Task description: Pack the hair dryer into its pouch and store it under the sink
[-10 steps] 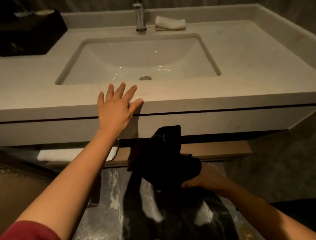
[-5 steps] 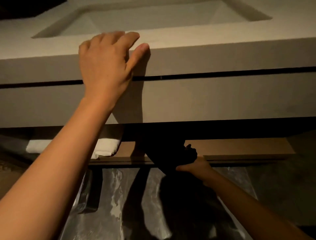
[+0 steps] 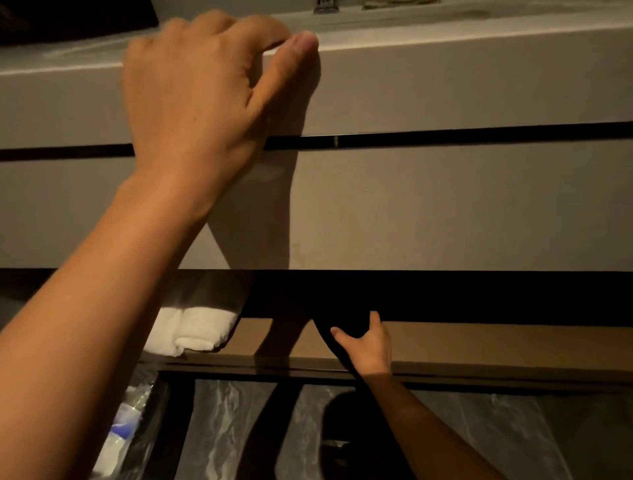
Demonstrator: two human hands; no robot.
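Head view: black pouch point(image 3: 342, 318) against right hand point(image 3: 368, 346), under-sink shelf point(image 3: 496, 346).

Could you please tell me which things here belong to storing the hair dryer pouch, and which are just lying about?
Job: black pouch, right hand, wooden shelf, left hand on the counter edge.
Lying about: rolled white towel, faucet base.

White rolled towels point(image 3: 202, 329): 2 rolls lying side by side at the left end of the brown shelf point(image 3: 479, 346), partly hidden behind a forearm. Faucet base point(image 3: 323, 6): metal, cut off by the upper edge. Folded cloth point(image 3: 394, 3): pale, only its lower edge in view, right of the faucet. Marbled floor point(image 3: 226, 428): glossy grey, below the shelf. Plastic-wrapped item point(image 3: 120, 431): lower left, contents unclear.
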